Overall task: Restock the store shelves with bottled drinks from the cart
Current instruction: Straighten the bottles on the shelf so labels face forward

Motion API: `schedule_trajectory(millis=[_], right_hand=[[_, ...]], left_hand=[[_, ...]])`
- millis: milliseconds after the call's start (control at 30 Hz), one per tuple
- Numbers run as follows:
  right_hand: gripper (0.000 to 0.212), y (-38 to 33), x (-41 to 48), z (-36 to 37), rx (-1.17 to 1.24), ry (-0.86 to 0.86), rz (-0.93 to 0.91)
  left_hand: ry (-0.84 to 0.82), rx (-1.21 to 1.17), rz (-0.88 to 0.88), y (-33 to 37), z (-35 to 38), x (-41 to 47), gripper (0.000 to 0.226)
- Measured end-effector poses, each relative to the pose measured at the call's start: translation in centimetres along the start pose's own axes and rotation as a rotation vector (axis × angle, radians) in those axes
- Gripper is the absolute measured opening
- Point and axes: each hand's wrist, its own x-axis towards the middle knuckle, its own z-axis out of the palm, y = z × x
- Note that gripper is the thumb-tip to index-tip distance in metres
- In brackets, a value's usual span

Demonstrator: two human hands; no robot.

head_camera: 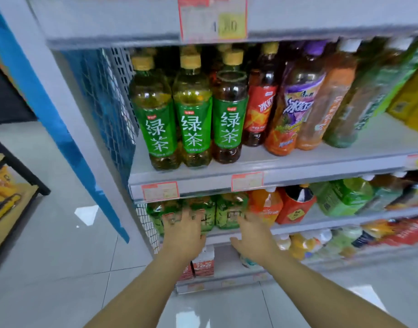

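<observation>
Both arms were out, reaching low. Left grip [184,230] was open, fingers spread over the fronts of the green-labelled bottles [229,209] on the lower shelf [298,227]. Right grip [254,237] was open too, fingers straight, just beside the right end of that green row; contact there was too blurred to call. Neither held a bottle.

My read: I was bracketing the row from both sides to square it up, so the fronts lined up with the shelf edge and left room for more stock. The cart was not in view.

One shelf up, three green tea bottles [191,110] stood upright at the front with labels out and more caps behind. A red-labelled bottle [260,107] stood just beside them. The drinks were grouped by flavour, which marked where more green ones belonged.
</observation>
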Motion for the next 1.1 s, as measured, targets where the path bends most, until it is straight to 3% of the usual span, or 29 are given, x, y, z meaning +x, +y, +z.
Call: schedule_trajectory(millis=[100,233,333,433,700,867,1100], right_hand=[[0.037,-0.7,-3.3,-3.5,0.271,-0.268,0.133],[0.031,-0.7,-8.6,-7.5,0.504,-0.364,0.211],[0.019,-0.4,-12.8,-9.5,0.600,-0.328,0.230],[0.038,1.4,-17.0,-9.0,0.706,-0.277,0.345],[0.039,11.2,-29.4,-7.4,0.973,-0.317,0.747],[0.039,21.8,-34.6,-11.0,0.977,-0.243,0.770],[0.033,36.9,-41.4,-18.0,0.902,-0.012,0.915]], left_hand=[[-0.229,-0.121,0.007,1.0,-3.3,-3.5,0.050],[-0.297,-0.320,-0.024,2.7,-5.8,-8.5,0.043],[-0.363,-0.518,-0.003,4.4,-6.3,-11.1,0.041],[-0.405,-0.669,0.073,7.3,-6.1,-13.0,0.043],[-0.544,-0.712,0.210,19.0,-3.7,-17.5,0.035],[-0.531,-0.684,0.246,30.9,-3.7,-16.8,0.036],[-0.550,-0.748,0.325,48.9,-4.8,-16.2,0.034]])
